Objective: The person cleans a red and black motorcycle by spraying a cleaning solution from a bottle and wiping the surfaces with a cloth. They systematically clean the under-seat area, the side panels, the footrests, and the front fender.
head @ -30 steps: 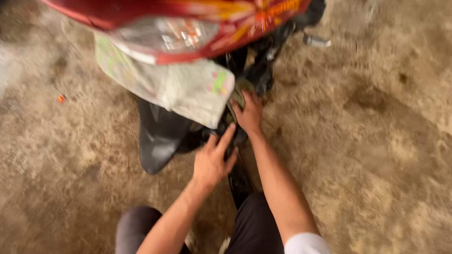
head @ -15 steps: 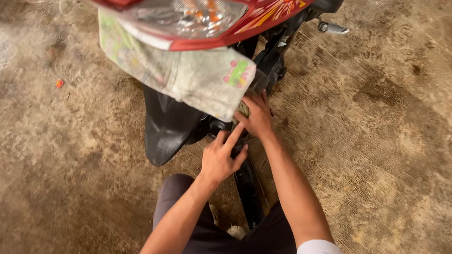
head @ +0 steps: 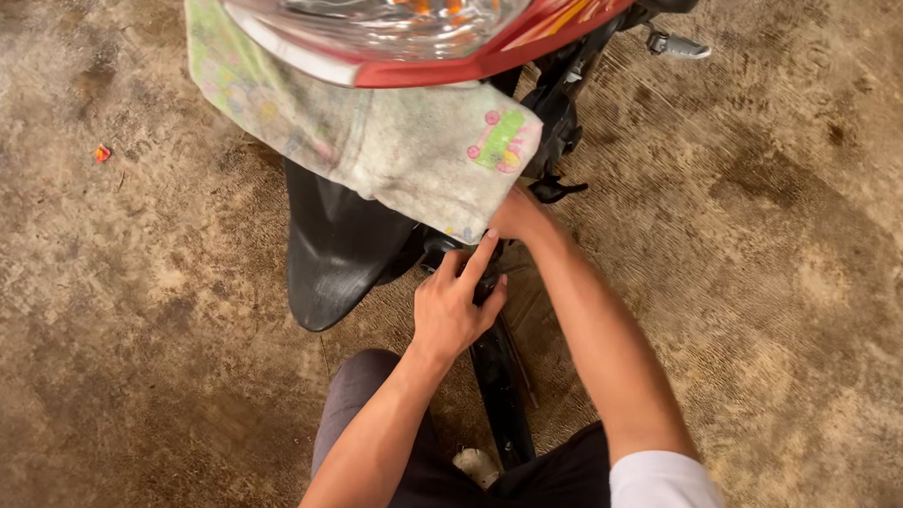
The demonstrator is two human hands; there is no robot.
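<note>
A red motorbike's rear with a clear tail light fills the top of the head view. A dirty pale cloth with a small coloured print hangs over it. Below sits a black mudguard and the rear tyre. My left hand rests on a dark part just under the cloth, index finger stretched up. My right hand reaches under the cloth's edge; its fingers are hidden there, so I cannot tell what they grip.
Rough stained concrete floor lies all around. A small red scrap sits on the floor at the left. A metal footpeg sticks out at the top right. My knees in dark trousers flank the tyre.
The view has closed in on the bike's rear, and the cloth now covers more of my right hand. Both hands stay at the same spot under the tail.
</note>
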